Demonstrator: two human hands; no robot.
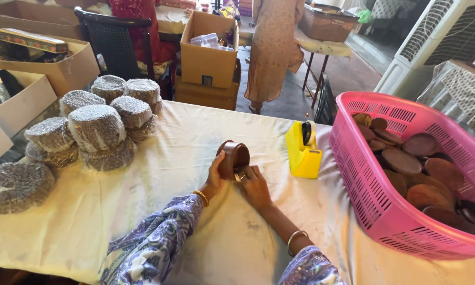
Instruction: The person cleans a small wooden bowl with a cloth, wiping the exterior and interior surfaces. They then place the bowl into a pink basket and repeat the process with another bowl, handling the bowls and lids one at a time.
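Standing person in the patterned dress (273,47) is cut off above the shoulders. Pink slatted plastic basket (364,174) runs off the right edge.

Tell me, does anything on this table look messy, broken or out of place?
Nothing looks broken or spilled. The white tablecloth is wrinkled and faintly smudged near the hands. The left hand and right hand hold a round wooden piece tilted on edge. The bubble-wrapped bundles are loosely stacked, not toppled.

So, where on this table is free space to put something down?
Bare cream cloth lies between the bubble-wrapped round bundles and the yellow tape dispenser, and near the front edge left of the sleeves. The right side is crowded by the pink plastic basket.
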